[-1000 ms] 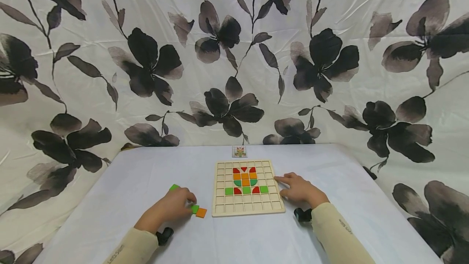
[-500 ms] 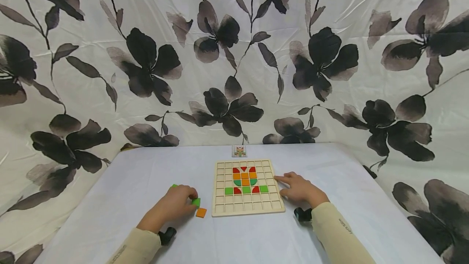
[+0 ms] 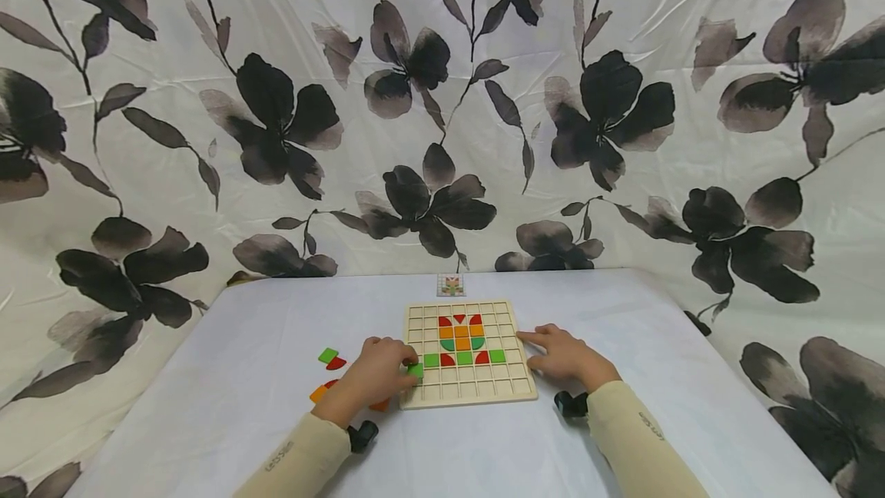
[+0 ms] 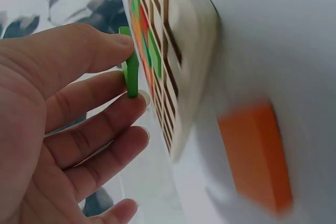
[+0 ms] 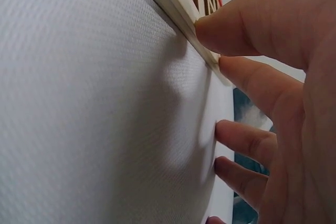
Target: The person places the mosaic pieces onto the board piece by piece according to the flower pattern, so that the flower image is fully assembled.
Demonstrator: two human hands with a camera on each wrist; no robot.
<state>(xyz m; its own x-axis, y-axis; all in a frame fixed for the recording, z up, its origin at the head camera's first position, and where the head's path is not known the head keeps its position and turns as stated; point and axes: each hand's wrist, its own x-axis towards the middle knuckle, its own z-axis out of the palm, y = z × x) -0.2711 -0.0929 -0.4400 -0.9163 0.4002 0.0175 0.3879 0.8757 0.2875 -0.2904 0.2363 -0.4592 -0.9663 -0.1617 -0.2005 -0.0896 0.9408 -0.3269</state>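
Observation:
My left hand (image 3: 379, 372) pinches a green square tile (image 4: 130, 66) between thumb and fingers, at the left edge of a wooden grid board (image 3: 470, 390). Red, orange and green tiles sit in the board's cells, among them an orange tile (image 3: 462, 333) near the middle and a green tile (image 3: 497, 356) at the right. My right hand (image 3: 568, 358) touches the board's right edge with thumb and index fingertips; in the right wrist view its fingers (image 5: 247, 77) are spread and fairly straight. An orange square tile (image 4: 254, 156) lies on the table beside the board, partly behind the left hand in the head view.
Left of the board lie a loose green tile (image 3: 328, 355), a red curved piece (image 3: 336, 363) and an orange tile (image 3: 319, 393). A small pattern card (image 3: 451, 285) stands behind the board. White cloth covers the table (image 3: 276, 321), with a flowered cloth (image 3: 429, 98) behind.
My left hand has picked up a green tile from beside the orange one and carried it right to the board's left edge. Loose pieces it covered now show. The right hand stays put.

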